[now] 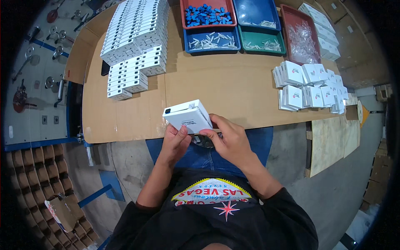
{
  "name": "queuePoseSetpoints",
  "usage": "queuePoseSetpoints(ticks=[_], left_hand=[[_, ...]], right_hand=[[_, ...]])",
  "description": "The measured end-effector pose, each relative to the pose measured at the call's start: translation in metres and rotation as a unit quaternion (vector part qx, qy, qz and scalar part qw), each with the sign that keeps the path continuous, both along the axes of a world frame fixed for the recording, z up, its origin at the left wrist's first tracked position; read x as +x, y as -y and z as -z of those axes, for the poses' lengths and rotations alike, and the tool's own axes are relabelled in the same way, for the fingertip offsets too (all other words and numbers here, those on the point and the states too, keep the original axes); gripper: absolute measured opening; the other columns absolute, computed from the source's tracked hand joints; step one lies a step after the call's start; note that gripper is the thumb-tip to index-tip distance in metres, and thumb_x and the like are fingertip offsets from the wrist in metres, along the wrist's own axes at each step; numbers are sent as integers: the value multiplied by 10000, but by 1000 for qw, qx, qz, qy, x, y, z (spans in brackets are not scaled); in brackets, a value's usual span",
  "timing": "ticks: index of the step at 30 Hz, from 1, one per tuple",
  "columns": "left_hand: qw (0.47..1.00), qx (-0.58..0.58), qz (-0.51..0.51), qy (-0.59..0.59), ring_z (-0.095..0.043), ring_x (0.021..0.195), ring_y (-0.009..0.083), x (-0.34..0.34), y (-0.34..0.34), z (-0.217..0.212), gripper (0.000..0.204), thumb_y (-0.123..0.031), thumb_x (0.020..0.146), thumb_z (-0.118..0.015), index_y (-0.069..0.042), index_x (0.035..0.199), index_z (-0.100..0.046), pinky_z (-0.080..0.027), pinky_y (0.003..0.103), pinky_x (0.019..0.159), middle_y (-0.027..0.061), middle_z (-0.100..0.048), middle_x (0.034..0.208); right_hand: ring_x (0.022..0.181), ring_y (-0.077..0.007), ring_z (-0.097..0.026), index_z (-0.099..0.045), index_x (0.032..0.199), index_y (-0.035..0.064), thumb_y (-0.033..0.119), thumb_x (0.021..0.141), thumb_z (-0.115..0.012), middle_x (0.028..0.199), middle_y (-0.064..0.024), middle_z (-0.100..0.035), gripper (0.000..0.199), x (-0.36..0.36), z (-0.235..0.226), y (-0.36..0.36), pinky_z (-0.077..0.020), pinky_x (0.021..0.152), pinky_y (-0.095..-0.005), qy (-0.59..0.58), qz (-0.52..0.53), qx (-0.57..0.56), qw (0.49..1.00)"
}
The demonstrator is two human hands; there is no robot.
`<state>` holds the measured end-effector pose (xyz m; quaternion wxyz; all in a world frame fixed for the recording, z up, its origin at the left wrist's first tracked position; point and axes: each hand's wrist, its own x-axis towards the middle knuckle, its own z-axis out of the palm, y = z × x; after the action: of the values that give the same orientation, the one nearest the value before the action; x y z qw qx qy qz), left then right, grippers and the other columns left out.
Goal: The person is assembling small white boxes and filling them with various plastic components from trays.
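Note:
Just past the cardboard's near edge, both hands hold a small white box [184, 107] with a dark square near its left end. My left hand [173, 143] is closed on it from below, thumb on the printed front. Against that front lies a flat white square piece [193, 120] with small print, its right side standing slightly away from the box. My right hand [231, 139] is closed at the right end, thumb at the lower corner and fingers behind. Whether it grips the box, the flat piece or both cannot be made out.
Stacked white boxes [135, 31] stand at the back left of the cardboard-covered table [200, 87]. Behind are a red tray [234, 12] of blue parts, blue [212, 53] and green [262, 53] trays of white pieces, and a tray of clear plastic [298, 35]. White square packets [293, 73] lie right.

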<state>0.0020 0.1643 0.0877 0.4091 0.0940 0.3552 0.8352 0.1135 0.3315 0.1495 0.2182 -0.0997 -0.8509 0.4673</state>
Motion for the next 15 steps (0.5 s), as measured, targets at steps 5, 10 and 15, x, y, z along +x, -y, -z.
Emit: queuePoseSetpoints(ticks=[5, 10, 15], left_hand=[[1000, 20, 8, -10, -558, 1316, 246, -4, 4, -2, 516, -136, 976, -702, -52, 1434, -482, -412, 443, 1146, 106, -603, 1388], [999, -1, 27, -42, -597, 1264, 228, -11, 6, -9, 484, -102, 938, -745, -36, 1379, -557, -456, 399, 1098, 87, -645, 1328], [991, -84, 49, -93, -629, 1176, 178, -7, 11, -13, 460, -82, 913, -760, -21, 1334, -588, -483, 356, 1040, 70, -671, 1265]], right_hand=[[838, -357, -716, -619, 1155, -22, 151, 894, -761, 979, -186, -705, 344, 0, 0, 3, -565, 699, -395, -30, -5, -2, 1000], [899, -323, -725, -631, 1215, -17, 163, 887, -785, 994, -171, -716, 404, -5, -7, 0, -572, 790, -376, -59, -16, -72, 996], [1020, -238, -727, -661, 1259, -14, 131, 854, -831, 1140, -141, -743, 462, -3, 1, -4, -563, 911, -358, -105, -23, -207, 972]])
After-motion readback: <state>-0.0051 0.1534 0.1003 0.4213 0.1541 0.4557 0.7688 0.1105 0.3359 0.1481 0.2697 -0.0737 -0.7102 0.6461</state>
